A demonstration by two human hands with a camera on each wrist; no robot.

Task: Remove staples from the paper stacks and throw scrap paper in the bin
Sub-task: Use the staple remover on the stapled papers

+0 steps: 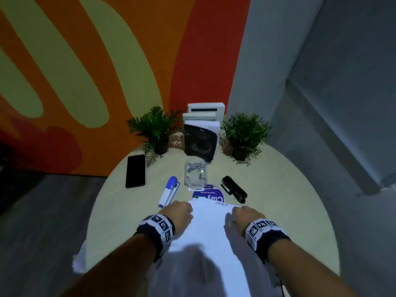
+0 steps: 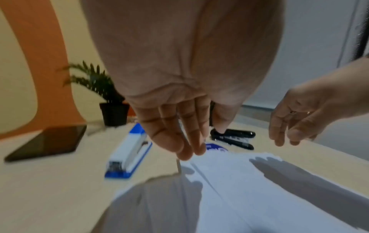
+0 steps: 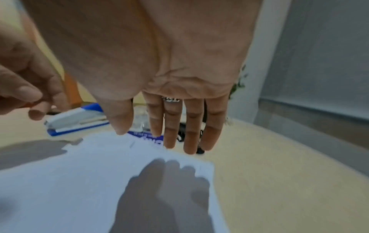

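A white paper stack (image 1: 211,228) lies on the round table in front of me, its near end hanging over the edge. My left hand (image 1: 182,211) hovers at the stack's far left corner, fingers straight and holding nothing (image 2: 203,140). My right hand (image 1: 240,213) hovers at the far right corner, fingers straight too, a ring on one (image 3: 155,138). Both cast shadows on the paper stack (image 2: 239,189) (image 3: 89,173). A black staple remover (image 1: 234,186) (image 2: 233,138) lies beyond the right hand. No bin shows in any view.
A blue and white stapler (image 1: 169,191) (image 2: 129,156) (image 3: 75,121) lies left of the stack. Behind it are a purple card (image 1: 209,195), a clear plastic box (image 1: 195,174), a dark phone (image 1: 135,170), two potted plants (image 1: 155,127) and stacked boxes (image 1: 203,118).
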